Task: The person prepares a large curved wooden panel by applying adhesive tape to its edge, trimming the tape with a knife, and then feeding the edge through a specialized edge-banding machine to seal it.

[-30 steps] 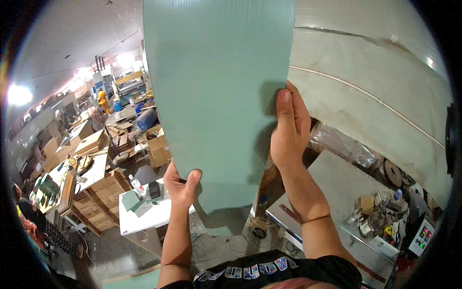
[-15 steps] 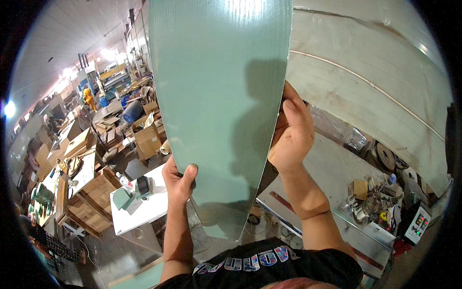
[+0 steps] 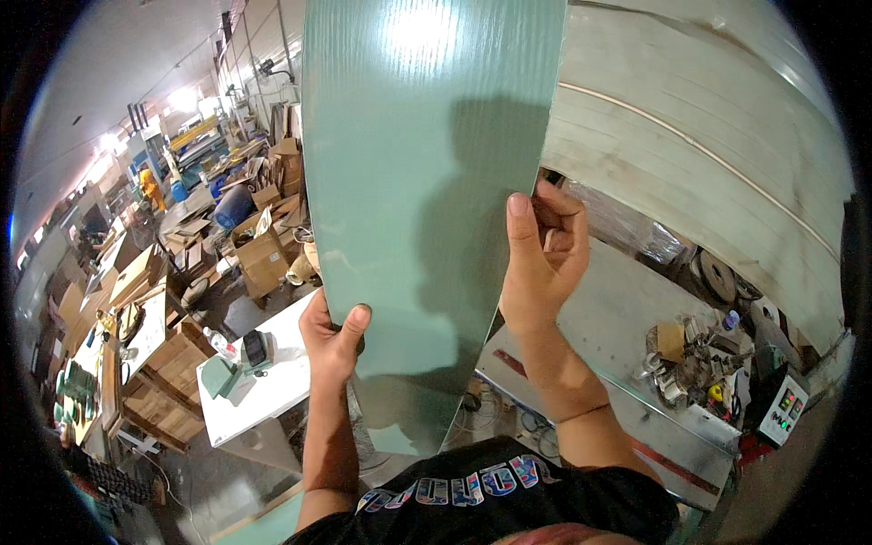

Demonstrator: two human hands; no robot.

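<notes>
Head view. A white surface (image 3: 272, 396) is seen at lower left, bearing a bottle (image 3: 219, 343), a black device (image 3: 257, 347) and a green block (image 3: 218, 375). A grey surface (image 3: 610, 304) is seen at right, its far end covered with mixed small parts (image 3: 695, 363). The room at upper left is filled with stacked boards, a cardboard box (image 3: 264, 263) and a blue drum (image 3: 234, 207). A glossy green panel (image 3: 391, 227) is held centrally, its top cut by the frame. Its lower left edge is clasped by the left hand (image 3: 334, 338); its right edge is met by the half-curled right hand (image 3: 542, 259), grip firmness undetermined. Panel's lower end: near the black shirt (image 3: 454, 490). Floor is visible between white surface and cardboard box.
</notes>
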